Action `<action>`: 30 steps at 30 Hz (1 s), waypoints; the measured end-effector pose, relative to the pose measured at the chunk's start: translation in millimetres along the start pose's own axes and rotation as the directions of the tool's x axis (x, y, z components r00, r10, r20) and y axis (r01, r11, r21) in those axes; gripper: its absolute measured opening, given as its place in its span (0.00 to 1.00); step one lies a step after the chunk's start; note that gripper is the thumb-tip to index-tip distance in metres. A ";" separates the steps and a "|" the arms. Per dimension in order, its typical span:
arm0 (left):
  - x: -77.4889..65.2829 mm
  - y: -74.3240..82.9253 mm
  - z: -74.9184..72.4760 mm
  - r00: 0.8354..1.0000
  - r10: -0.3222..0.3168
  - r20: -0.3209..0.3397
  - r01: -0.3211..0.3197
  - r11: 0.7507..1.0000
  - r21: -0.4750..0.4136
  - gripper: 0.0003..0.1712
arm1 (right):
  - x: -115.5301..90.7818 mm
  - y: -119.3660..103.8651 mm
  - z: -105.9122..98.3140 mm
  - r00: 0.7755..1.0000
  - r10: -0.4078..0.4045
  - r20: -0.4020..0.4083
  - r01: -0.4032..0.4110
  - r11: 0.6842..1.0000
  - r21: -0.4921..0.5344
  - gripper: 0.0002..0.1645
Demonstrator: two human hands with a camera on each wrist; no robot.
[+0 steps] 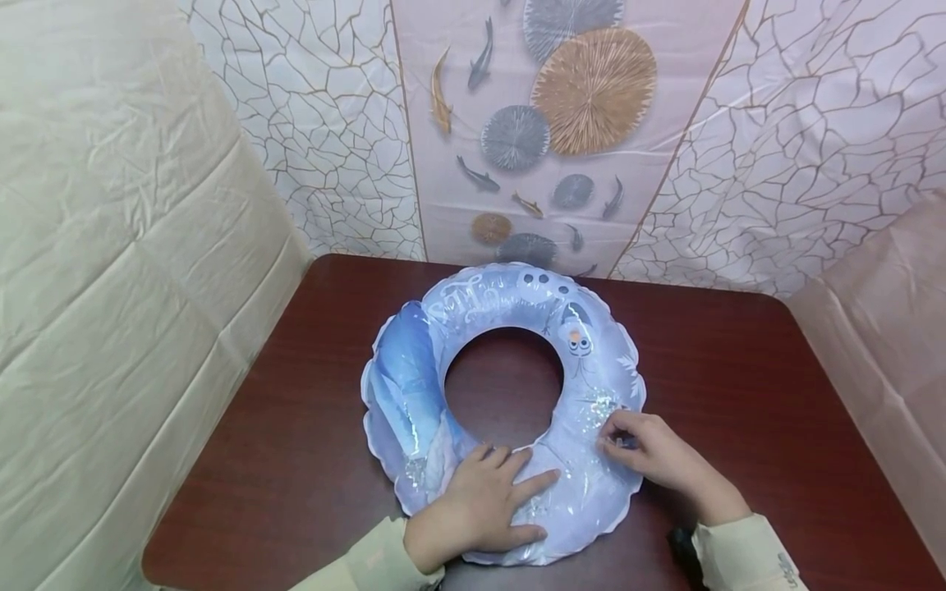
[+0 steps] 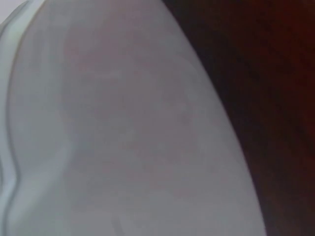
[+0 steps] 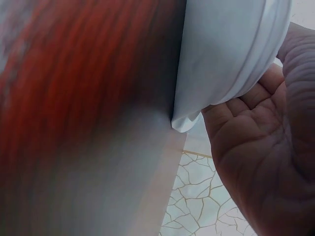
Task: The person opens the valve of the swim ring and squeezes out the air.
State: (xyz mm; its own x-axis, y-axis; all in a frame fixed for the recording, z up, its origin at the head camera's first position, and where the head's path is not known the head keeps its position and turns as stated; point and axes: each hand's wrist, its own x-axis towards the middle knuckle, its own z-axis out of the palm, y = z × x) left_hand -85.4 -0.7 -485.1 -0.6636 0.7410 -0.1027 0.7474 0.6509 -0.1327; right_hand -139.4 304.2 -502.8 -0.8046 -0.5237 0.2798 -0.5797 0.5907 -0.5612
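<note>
Pale blue, shiny plastic makes up the inflated swim ring [image 1: 584, 377], which lies flat in the middle of a dark red-brown counter [image 1: 724, 369]. A snowman is printed on its far right part, and a deeper blue picture covers its left side. The left hand [image 1: 484, 501] rests on the near part of the ring, fingers spread apart, some of their tips at the edge of the hole. The right hand [image 1: 654, 451] is at the ring's right side, thumb and fingertips brought together, pinching a small part of it too tiny to make out. Both arms wear pale sleeves [image 1: 746, 550]. Behind the counter hangs a pink cloth panel [image 1: 451, 189] printed with fish and round shapes, between white cloth with a cracked line pattern [image 1: 332, 123]. Cream cloth [image 1: 133, 205] hangs on the left.
</note>
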 end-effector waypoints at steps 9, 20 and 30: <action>-0.5 -9.2 2.2 0.977 0.015 -0.215 -0.033 0.996 -0.080 0.42 | 2.1 0.5 -0.2 1.000 -0.017 -0.006 0.017 1.000 -0.011 0.15; -47.7 -65.7 -27.5 0.646 -0.732 -0.217 0.588 0.658 -0.470 0.70 | 3.0 -2.2 -1.0 0.999 0.046 0.021 -0.045 0.999 -0.008 0.13; -40.7 -74.4 -1.9 0.789 -0.611 0.062 0.511 0.597 -0.619 0.86 | 3.2 1.9 4.1 0.998 -0.056 -0.010 0.056 0.998 0.006 0.14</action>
State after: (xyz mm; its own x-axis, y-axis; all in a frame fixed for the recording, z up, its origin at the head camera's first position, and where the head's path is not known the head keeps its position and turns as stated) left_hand -113.9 -79.0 -469.2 -0.9823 0.1771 -0.0616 0.1266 0.8688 0.4787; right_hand -142.5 301.2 -506.2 -0.7722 -0.5498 0.3184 -0.6230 0.5570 -0.5492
